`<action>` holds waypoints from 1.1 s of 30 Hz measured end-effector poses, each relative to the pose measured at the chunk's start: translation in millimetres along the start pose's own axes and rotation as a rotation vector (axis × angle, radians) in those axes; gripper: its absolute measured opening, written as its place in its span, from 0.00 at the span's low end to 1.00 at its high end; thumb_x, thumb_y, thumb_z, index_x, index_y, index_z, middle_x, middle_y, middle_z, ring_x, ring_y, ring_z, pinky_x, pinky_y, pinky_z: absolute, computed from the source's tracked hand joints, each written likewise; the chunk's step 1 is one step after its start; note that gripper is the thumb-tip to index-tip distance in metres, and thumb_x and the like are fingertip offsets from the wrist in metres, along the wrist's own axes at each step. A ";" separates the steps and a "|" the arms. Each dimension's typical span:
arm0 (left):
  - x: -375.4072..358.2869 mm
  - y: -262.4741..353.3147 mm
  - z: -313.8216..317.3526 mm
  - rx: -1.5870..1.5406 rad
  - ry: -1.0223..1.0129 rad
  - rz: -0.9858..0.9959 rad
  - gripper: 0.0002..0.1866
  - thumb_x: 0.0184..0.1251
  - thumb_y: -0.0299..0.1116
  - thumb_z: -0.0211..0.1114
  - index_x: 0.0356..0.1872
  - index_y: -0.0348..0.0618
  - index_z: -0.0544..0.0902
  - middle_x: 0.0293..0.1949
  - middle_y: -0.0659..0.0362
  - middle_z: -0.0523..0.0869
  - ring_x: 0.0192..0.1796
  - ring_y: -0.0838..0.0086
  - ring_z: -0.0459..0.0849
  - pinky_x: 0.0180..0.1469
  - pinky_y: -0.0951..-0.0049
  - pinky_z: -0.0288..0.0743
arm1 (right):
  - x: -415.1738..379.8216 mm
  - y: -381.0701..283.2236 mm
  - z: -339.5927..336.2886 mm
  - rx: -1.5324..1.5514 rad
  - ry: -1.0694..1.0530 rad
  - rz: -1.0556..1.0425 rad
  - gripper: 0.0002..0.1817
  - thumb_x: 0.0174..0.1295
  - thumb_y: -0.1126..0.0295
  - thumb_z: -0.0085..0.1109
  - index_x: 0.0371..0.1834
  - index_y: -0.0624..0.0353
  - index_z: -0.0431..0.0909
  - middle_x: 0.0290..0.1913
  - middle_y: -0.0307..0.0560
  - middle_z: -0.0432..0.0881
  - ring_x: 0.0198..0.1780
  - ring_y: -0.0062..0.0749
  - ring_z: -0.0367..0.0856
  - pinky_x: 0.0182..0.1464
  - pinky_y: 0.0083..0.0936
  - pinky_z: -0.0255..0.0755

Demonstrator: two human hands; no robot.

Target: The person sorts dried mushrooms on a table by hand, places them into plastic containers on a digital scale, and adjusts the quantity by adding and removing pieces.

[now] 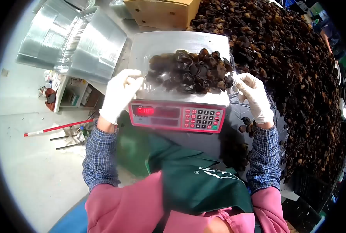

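Note:
A clear plastic tray [151, 87] filled with dark brown wood ear mushrooms [194, 72] sits on the metal pan of a digital scale [175, 116]. The scale has a red-edged front with a keypad and a lit red display, whose digits are partly blurred. My left hand [122, 90], in a white glove, has its fingers closed at the tray's left edge. On the opposite side, my gloved right hand [254, 96] pinches the tray's right edge between thumb and fingers.
Nested stacks of clear plastic trays [95, 42] stand at the upper left. Behind the scale is a cardboard box [161, 13]. A large heap of wood ear mushrooms [293, 73] spreads over the right side. A small shelf [72, 93] stands at the left, near a red-and-white pole [58, 128].

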State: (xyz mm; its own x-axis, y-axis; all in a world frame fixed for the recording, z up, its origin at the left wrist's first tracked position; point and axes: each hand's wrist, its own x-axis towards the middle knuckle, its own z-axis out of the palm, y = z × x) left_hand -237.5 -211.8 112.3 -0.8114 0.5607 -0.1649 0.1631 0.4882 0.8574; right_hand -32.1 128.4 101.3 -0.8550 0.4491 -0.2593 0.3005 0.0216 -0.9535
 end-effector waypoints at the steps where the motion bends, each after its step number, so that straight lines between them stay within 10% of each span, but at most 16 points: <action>1: -4.6 -2.1 6.6 -0.060 -0.014 0.018 0.16 0.75 0.33 0.69 0.59 0.39 0.84 0.30 0.63 0.87 0.23 0.85 0.78 0.26 0.84 0.70 | 2.1 -1.1 2.6 0.006 -0.013 -0.001 0.12 0.73 0.58 0.69 0.44 0.56 0.84 0.30 0.31 0.82 0.25 0.10 0.71 0.27 0.12 0.65; 8: 10.3 -5.4 14.5 -0.312 0.059 0.040 0.14 0.73 0.21 0.63 0.57 0.36 0.79 0.26 0.63 0.84 0.21 0.86 0.77 0.23 0.82 0.69 | 8.8 -22.9 18.9 0.028 0.019 -0.087 0.05 0.73 0.70 0.64 0.39 0.57 0.79 0.27 0.30 0.78 0.23 0.09 0.69 0.25 0.13 0.64; 21: 183.4 27.9 -62.4 -0.348 0.170 0.081 0.22 0.78 0.34 0.65 0.68 0.40 0.76 0.39 0.60 0.87 0.30 0.83 0.83 0.29 0.83 0.74 | 184.4 -102.0 41.2 0.201 -0.011 -0.143 0.07 0.75 0.66 0.61 0.40 0.55 0.78 0.30 0.33 0.78 0.29 0.19 0.75 0.33 0.18 0.71; 28: 102.6 37.6 -102.0 0.807 0.745 0.619 0.21 0.72 0.34 0.71 0.63 0.39 0.82 0.52 0.53 0.88 0.52 0.61 0.88 0.58 0.64 0.81 | 297.3 -132.0 38.8 0.378 0.068 -0.131 0.06 0.73 0.72 0.61 0.37 0.61 0.79 0.35 0.44 0.81 0.37 0.33 0.83 0.47 0.32 0.87; 33: 47.5 -16.1 -152.8 0.850 0.750 0.168 0.14 0.73 0.34 0.71 0.52 0.34 0.86 0.43 0.53 0.88 0.43 0.67 0.86 0.52 0.67 0.80 | 325.3 -109.9 6.3 0.536 -0.001 -0.295 0.21 0.76 0.63 0.65 0.61 0.68 0.75 0.51 0.55 0.85 0.49 0.41 0.88 0.55 0.38 0.87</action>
State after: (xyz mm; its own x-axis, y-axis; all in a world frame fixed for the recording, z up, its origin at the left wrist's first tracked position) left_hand -364.5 -295.2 165.2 -0.8275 0.2607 0.4973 0.3956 0.8992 0.1869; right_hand -345.9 266.5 120.8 -0.8705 0.4914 0.0275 -0.2029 -0.3075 -0.9297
